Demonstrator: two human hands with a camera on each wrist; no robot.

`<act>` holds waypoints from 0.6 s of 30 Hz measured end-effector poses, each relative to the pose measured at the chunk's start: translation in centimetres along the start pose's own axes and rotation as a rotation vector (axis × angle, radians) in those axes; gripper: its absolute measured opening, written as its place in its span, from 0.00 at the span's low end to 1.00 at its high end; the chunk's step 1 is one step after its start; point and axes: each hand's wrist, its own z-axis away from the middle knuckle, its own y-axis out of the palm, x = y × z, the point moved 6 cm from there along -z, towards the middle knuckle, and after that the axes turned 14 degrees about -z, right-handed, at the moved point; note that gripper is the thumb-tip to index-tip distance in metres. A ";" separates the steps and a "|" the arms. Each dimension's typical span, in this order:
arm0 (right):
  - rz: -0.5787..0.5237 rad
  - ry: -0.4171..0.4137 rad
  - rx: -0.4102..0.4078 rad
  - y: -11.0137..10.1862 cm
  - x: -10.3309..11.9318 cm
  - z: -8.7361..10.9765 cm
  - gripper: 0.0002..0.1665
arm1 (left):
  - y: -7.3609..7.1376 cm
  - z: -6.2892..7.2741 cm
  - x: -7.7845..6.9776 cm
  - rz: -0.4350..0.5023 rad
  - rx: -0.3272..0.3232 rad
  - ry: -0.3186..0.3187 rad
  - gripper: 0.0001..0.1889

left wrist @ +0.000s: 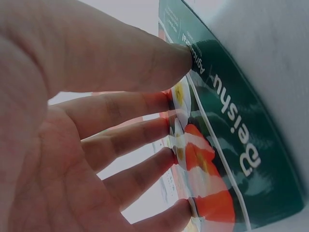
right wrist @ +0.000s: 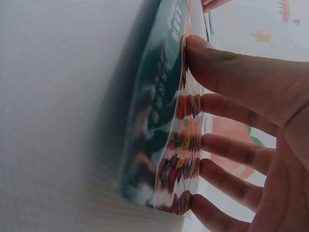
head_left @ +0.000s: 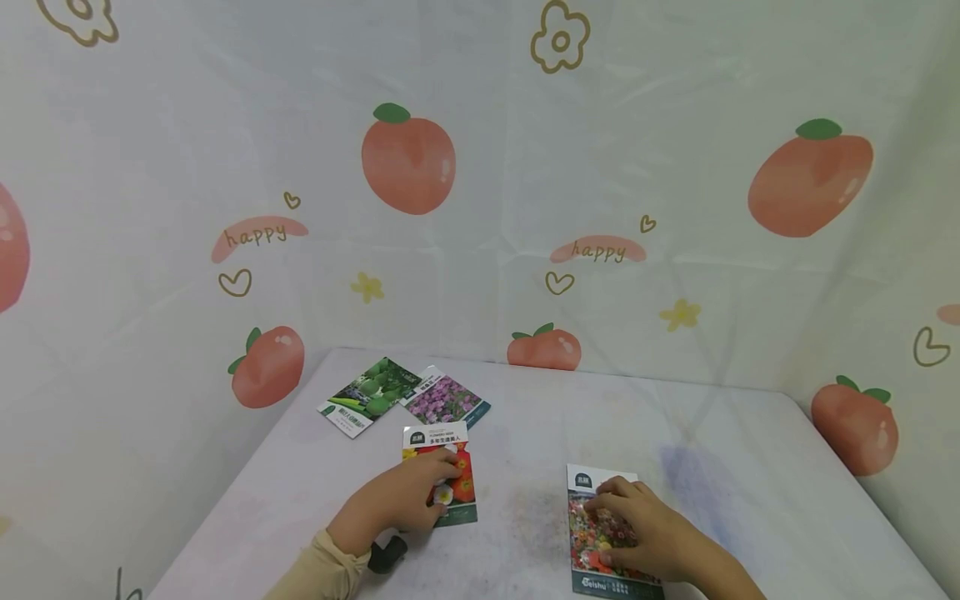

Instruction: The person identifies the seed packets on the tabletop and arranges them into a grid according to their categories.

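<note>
1. Far left on the white table [head_left: 517, 454], I see a green-fruit packet [head_left: 378, 389], its right edge meeting a purple-flower packet [head_left: 447, 402].
2. Nearer to me, the left hand [head_left: 408, 496] rests spread on an orange-flower packet [head_left: 465, 487], fingertips on the picture and thumb on the green strip.
3. To the right and near, the right hand [head_left: 648, 529] touches a mixed-flower packet [head_left: 585, 537] with fingers extended; my wrist view is too blurred to show whether the thumb lifts its edge.
</note>
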 end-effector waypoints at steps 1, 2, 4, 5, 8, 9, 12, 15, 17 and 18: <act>-0.002 0.000 0.000 0.0 0.0 0.0 0.31 | 0.1 0.0 0.0 -0.002 0.000 0.002 0.26; -0.004 0.000 0.000 0.0 0.0 0.0 0.31 | 0.2 -0.1 0.0 -0.003 0.001 0.004 0.26; -0.007 -0.002 0.000 0.0 0.0 0.0 0.31 | 0.3 -0.1 0.0 -0.006 0.005 0.003 0.27; -0.008 -0.004 0.000 0.0 0.0 0.0 0.31 | 0.3 -0.2 0.0 -0.005 0.005 0.002 0.27; -0.006 -0.009 -0.003 0.1 0.0 0.1 0.32 | 0.5 -0.2 0.0 -0.002 0.012 -0.004 0.26; -0.004 -0.012 -0.005 0.1 0.0 0.1 0.32 | 0.6 -0.2 0.0 -0.001 0.014 -0.007 0.26; 0.000 -0.018 -0.009 0.0 0.0 0.1 0.32 | 0.8 -0.3 0.1 -0.003 0.020 -0.013 0.26; 0.003 -0.022 -0.010 0.0 0.0 0.1 0.32 | 0.9 -0.3 0.1 -0.008 0.022 -0.013 0.26; 0.005 -0.022 -0.011 0.0 0.0 0.1 0.31 | 0.8 -0.3 0.0 -0.013 0.017 -0.003 0.26; 0.007 -0.022 -0.011 0.0 0.0 0.1 0.32 | 0.7 -0.3 -0.1 -0.013 0.015 0.004 0.26</act>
